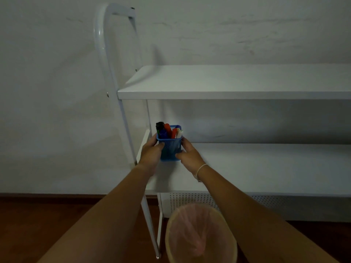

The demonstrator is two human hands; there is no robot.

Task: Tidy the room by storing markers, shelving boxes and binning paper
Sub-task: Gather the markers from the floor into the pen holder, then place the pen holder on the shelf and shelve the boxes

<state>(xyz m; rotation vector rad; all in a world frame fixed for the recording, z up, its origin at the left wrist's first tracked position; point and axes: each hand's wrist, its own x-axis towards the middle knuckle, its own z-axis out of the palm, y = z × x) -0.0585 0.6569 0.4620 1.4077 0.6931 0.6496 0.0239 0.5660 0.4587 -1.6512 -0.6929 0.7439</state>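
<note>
Markers (168, 130): black, green, blue, red and white ones stood upright in a blue mesh holder (170, 149), their caps rising above its rim, at centre frame.
Holder position: at the left end of the lower shelf (266, 168) of a white shelving unit; whether its base touched the board could not be told.
Left hand (151, 153): wrapped against the holder's left side, thumb across the front mesh, fingers curled behind.
Right hand (190, 154): clasped on the holder's right side, thumb pressed low on the front, a pale cord round the wrist.
Upper shelf (237, 82): a white board above, running off the right edge of the frame.
Frame tube (102, 44): white, bent in an arch at upper left.
Bin (201, 234): a round wastebasket lined with a pink bag, at bottom centre on the brown floor, below the shelf's front edge.
</note>
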